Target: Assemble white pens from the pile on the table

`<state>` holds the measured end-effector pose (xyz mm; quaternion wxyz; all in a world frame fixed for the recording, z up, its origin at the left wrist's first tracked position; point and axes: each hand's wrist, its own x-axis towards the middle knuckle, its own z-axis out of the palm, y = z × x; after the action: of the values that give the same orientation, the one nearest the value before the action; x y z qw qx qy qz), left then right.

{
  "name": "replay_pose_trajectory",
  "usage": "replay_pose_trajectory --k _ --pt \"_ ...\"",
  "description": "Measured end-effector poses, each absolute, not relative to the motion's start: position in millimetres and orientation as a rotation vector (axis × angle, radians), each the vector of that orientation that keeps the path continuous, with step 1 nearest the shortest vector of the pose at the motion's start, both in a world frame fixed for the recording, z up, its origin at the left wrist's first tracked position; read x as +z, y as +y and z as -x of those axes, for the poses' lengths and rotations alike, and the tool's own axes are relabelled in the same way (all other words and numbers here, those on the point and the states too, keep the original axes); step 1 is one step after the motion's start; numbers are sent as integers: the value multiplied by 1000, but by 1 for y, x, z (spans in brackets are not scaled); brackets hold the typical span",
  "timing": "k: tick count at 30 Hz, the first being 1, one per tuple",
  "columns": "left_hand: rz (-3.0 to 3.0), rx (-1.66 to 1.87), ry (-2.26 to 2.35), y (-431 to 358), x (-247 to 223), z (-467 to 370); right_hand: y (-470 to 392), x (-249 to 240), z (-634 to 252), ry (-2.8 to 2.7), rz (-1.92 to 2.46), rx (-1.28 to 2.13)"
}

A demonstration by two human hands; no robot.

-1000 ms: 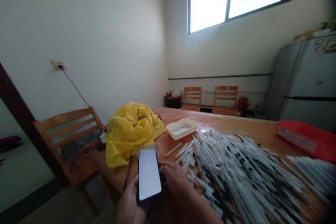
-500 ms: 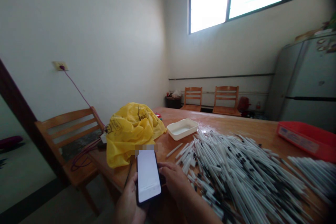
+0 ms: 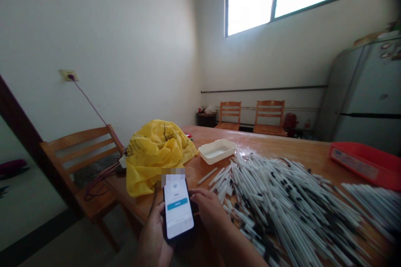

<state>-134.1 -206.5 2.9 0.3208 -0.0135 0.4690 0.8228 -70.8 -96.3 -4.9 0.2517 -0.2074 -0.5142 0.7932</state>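
A black-edged phone (image 3: 178, 215) is held upright above the table's near edge, its lit screen showing a small round icon and a blue button. My left hand (image 3: 155, 235) wraps round its left side and lower back. At the right edge, the curled fingers of my right hand (image 3: 209, 208) touch the phone; part of them is hidden behind it. Right of my hands lies a large heap of white pens (image 3: 282, 200) with black parts. Behind the phone is a crumpled yellow plastic bag (image 3: 156, 150).
On the wooden table (image 3: 266, 142) are a cream tray (image 3: 217, 151), a red basket (image 3: 360, 160) and a second row of white sticks (image 3: 372, 204) at the right. A wooden chair (image 3: 84, 146) with cables stands at the left, and a fridge (image 3: 369, 87) at the right.
The phone screen has changed from nearly blank to a page with an icon and a blue button. The view has shifted slightly; both hands keep about the same hold.
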Motion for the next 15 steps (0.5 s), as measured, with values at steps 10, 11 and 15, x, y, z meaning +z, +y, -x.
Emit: replay_pose_trajectory --k 10,11,15 --pt "59 2183 1271 -203 11 124 -93 -18 77 -1425 609 2133" --pt "60 2186 1272 -202 11 124 -94 -20 78 -1421 595 2145" --pt "30 2199 1287 -202 7 124 -97 -21 80 -1457 602 2131"
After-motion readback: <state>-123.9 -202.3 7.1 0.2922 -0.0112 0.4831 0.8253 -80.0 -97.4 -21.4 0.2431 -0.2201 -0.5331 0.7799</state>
